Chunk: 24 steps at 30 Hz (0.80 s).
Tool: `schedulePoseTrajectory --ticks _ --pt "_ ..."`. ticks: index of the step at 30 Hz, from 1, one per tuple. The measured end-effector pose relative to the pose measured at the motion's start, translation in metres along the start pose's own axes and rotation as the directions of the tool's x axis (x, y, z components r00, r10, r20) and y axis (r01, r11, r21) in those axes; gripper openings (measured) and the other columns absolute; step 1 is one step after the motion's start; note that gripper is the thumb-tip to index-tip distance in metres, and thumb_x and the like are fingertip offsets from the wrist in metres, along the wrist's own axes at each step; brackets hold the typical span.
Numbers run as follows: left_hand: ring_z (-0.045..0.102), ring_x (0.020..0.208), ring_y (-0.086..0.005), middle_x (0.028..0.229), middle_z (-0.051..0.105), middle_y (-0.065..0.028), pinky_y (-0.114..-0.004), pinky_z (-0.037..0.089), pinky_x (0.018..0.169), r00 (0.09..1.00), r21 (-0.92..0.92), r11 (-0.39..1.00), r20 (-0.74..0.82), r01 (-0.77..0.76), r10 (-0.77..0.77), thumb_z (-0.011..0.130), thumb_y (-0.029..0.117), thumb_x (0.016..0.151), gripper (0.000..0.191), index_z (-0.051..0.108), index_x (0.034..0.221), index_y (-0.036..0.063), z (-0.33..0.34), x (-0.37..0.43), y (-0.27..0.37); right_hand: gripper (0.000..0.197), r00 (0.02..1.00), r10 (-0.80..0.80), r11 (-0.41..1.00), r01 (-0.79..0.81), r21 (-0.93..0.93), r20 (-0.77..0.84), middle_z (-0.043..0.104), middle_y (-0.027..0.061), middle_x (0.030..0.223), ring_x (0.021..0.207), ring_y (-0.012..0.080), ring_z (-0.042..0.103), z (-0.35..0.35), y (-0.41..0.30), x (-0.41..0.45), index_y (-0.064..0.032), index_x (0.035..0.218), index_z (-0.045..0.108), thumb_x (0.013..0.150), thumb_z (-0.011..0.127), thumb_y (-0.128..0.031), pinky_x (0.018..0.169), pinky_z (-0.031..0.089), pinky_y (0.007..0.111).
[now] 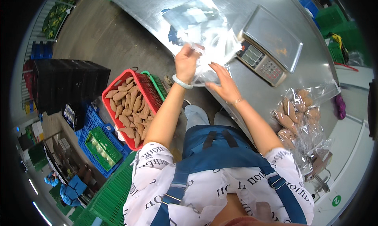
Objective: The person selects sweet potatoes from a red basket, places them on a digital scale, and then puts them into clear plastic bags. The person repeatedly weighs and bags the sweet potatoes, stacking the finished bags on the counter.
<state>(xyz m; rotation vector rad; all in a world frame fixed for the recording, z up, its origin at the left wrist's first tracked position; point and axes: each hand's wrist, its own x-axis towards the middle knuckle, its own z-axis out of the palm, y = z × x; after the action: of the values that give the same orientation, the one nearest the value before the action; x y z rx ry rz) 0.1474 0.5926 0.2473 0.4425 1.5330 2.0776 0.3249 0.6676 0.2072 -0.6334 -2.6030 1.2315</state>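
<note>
My left hand (186,62), with a pale bangle at the wrist, pinches the edge of a clear plastic bag (217,50) above the steel table. Strong glare on the plastic hides where one bag ends and another begins. Fingers apart, my right hand (223,82) is beside the near end of the plastic; whether it touches is unclear. A digital scale (262,60) stands right of the bags, brown specks on its bare steel pan (273,38). Farther right lie several clear bags of sweet potatoes (295,113). Loose sweet potatoes (130,102) fill a red plastic crate (107,88) on my left.
The steel table's (251,99) near edge runs just before my legs. Behind the red crate is a green crate (156,85). Stacked black crates (69,84) and a blue pallet (88,137) occupy the left floor. People in blue (69,193) are far off at lower left.
</note>
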Motion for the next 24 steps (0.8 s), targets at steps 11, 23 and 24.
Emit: schedulePoseTrajectory --ticks 11,23,24 --pt "0.063 0.084 -0.0189 0.09 0.066 -0.0081 -0.034 0.054 0.078 0.793 0.311 0.867 -0.366 -0.389 0.487 0.059 0.006 0.096 0.006 0.064 0.1 0.0034 -0.233 -0.1 0.116 0.057 1.0 -0.013 0.841 0.014 -0.541 0.007 0.054 0.0239 0.139 0.127 0.0408 0.051 0.048 0.087 0.046 0.0003 0.137 0.055 0.082 0.063 -0.007 0.108 0.041 0.047" --pt "0.061 0.074 -0.0085 0.081 0.067 -0.0023 -0.026 0.05 0.069 0.68 0.137 0.919 -0.714 0.37 -0.167 0.06 0.014 0.1 0.015 0.066 0.1 -0.0005 -0.258 -0.241 -0.017 0.026 0.762 0.101 0.643 -0.541 0.543 0.639 0.07 0.0052 0.081 0.071 0.0087 0.058 0.166 -0.142 -0.036 0.0005 0.09 0.07 0.103 0.058 -0.018 0.07 0.047 0.025" --pt "0.063 0.078 -0.01 0.091 0.07 -0.0038 -0.025 0.052 0.074 0.71 0.079 0.954 -0.686 0.29 -0.159 0.061 0.015 0.1 0.016 0.066 0.105 0.0003 -0.271 -0.248 -0.013 0.025 0.756 0.107 0.682 -0.528 0.506 0.645 0.071 0.0056 0.084 0.073 0.0087 0.058 0.175 -0.145 -0.036 0.0013 0.094 0.07 0.103 0.057 -0.018 0.072 0.047 0.025"
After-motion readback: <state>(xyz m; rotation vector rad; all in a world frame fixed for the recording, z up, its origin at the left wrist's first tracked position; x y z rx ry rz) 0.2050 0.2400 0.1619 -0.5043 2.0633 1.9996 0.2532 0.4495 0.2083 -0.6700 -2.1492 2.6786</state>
